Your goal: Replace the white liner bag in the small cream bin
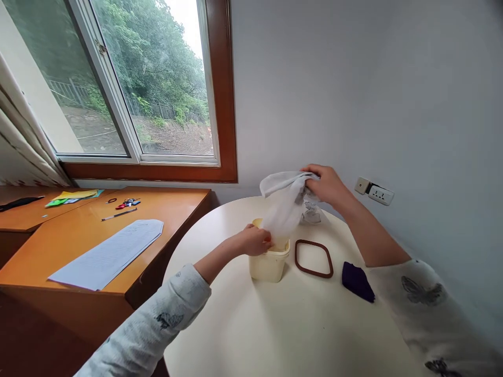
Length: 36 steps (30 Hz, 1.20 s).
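A small cream trash bin stands upright on the round table. My left hand is closed at its left rim, with the fingertips curled over the opening and partly hidden. Above the bin, my right hand pinches the bunched top of a translucent white plastic bag. The lower end of the bag reaches down to the bin's opening. A brown rounded-square ring lies flat, right of the bin. Farther right is a folded dark purple cloth.
Behind the bag, a crumpled clear plastic piece lies on the white round table. To the left, a wooden desk holds paper sheets, a pen and keys. A wall with a socket stands behind.
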Available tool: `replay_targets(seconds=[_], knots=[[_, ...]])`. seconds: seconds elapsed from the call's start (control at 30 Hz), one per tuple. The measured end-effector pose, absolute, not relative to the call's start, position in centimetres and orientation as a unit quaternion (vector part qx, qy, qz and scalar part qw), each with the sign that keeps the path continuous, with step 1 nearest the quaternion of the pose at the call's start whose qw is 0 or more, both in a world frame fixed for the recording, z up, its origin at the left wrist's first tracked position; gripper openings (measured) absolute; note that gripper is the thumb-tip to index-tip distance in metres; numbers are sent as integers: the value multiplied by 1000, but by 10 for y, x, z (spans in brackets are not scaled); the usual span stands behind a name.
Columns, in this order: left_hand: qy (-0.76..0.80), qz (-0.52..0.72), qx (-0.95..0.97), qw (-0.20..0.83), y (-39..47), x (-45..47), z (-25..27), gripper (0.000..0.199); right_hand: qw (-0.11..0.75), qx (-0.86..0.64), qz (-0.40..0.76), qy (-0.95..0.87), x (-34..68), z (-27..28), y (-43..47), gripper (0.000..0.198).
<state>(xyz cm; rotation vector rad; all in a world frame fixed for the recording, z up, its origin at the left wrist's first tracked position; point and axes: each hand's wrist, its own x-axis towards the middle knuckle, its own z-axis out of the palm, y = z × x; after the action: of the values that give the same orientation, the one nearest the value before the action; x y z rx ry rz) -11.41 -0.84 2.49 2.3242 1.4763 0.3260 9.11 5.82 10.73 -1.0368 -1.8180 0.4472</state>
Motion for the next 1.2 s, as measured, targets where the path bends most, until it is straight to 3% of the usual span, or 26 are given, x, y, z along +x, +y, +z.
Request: replay_targets(seconds=[0.17, 0.33, 0.4, 0.5, 0.57, 0.77, 1.0, 1.2], knots=[[505, 146, 822, 221, -7, -118, 35, 14, 345, -428, 176, -816, 73, 91, 63, 31], [540, 261, 755, 264, -3, -130, 45, 41, 297, -426, 169, -838, 66, 80, 64, 28], [533, 315, 711, 333, 3, -134, 47, 54, 290, -405, 177, -849, 62, 79, 61, 28], [483, 383, 595, 516, 9, -136, 47, 64, 272, -366, 204, -866, 53, 81, 49, 29], [443, 421, 526, 592, 10, -135, 46, 59, 256, -347, 241, -869, 47, 81, 40, 31], [423, 498, 457, 604, 8, -138, 44, 18, 224, -285, 403, -841, 46, 75, 32, 70], [389, 495, 453, 631, 7, -156, 52, 13, 267, -317, 506, -756, 60, 70, 39, 38], [380, 551, 385, 635, 3, -178, 58, 12, 338, -372, 538, -676, 82, 54, 59, 28]])
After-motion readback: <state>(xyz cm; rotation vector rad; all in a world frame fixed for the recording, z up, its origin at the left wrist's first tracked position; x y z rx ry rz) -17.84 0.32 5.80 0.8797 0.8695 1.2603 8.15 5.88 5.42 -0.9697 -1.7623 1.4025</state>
